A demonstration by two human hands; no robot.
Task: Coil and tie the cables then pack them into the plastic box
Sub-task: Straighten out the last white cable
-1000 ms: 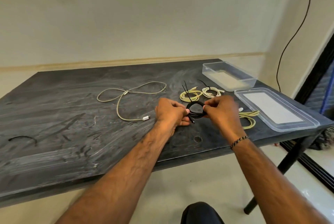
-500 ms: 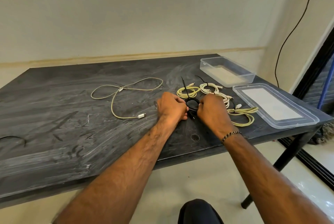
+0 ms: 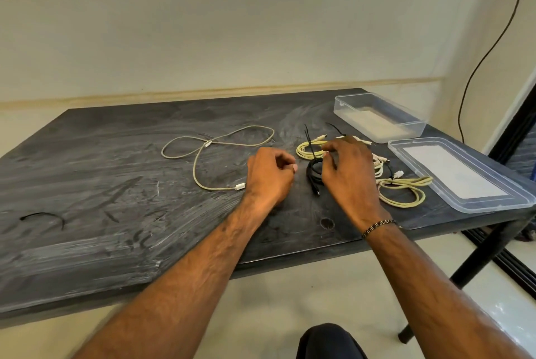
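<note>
Cables are the matter here, and nearest to the person is the black cable (image 3: 314, 174), coiled into a small ring on the dark table (image 3: 116, 213) between the two hands. The right hand (image 3: 346, 173) lies over the right side of this coil with bent fingers; probably it keeps the loops from springing open, though I cannot tell if it really pinches them. The left hand (image 3: 269, 177) is just beside the coil, not touching it, fingers curled on nothing that I can see. A thin black tie (image 3: 309, 141) stands up from the coil, so the tying seems nearly done. Behind are yellow coils (image 3: 309, 151), already tied. To the left a beige cable (image 3: 208, 155) lies loose, waiting. Farthest right, the lid (image 3: 461, 173) lies off, and the plastic box (image 3: 380, 118) stands open, with no cable inside.
</note>
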